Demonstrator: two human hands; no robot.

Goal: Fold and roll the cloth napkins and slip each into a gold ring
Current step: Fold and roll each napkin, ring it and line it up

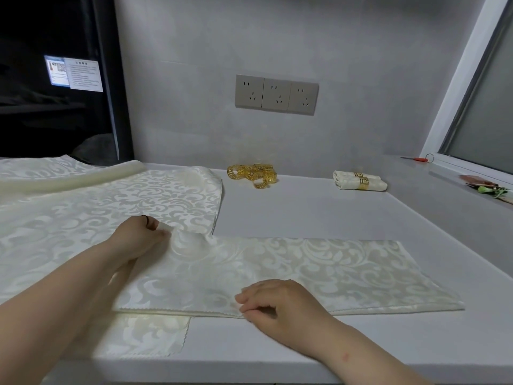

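A cream damask napkin (319,273), folded into a long band, lies across the front of the white counter. My left hand (140,237) pinches its far left corner. My right hand (280,304) pinches the near folded edge at the middle. A pile of unfolded napkins (111,201) covers the counter's left side, partly under the folded one. Several gold rings (254,173) lie heaped at the back by the wall. Two rolled napkins in gold rings (359,180) rest at the back right.
A triple wall socket (276,94) sits above the rings. On the window sill at right lie a small red-handled tool (416,158) and some reddish and green items (488,187). A dark opening is at the far left.
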